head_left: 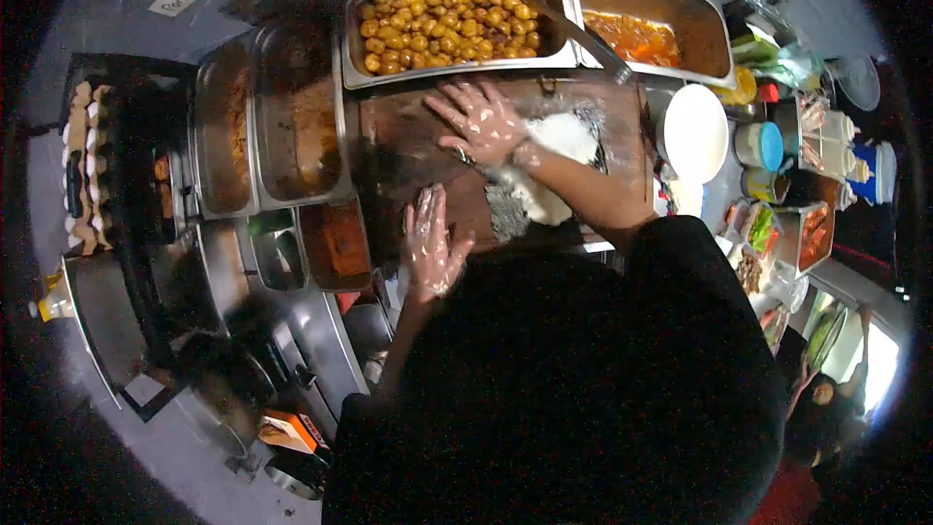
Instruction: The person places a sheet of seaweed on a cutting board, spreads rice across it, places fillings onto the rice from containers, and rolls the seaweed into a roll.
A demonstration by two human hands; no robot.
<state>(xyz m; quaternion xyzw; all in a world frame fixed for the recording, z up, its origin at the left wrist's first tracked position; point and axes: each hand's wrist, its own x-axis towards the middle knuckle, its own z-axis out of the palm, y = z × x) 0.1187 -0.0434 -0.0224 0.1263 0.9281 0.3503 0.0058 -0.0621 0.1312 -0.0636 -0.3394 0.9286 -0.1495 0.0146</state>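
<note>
Both hands are smeared with a wet, whitish paste and hold nothing. My right hand [483, 123] reaches across to the left over the dark wooden board [408, 160], palm down, fingers spread. Lower and nearer to me, my left hand [433, 245] is held at the board's left near side, its fingers extended and apart. A white powdery or doughy heap [569, 139] lies on the board beyond my right forearm. More white stuff [539, 202] lies on the near side of that forearm, beside a crumpled, greyish patch [506, 211] that I cannot make out.
Behind the board stand a steel pan of small round brown balls [442, 29] and a pan with orange-red sauce [637, 39], a utensil handle [604, 53] across their rims. More steel pans [255, 126] stand left. To the right are a white oval plate [695, 131], tubs and another person [826, 394].
</note>
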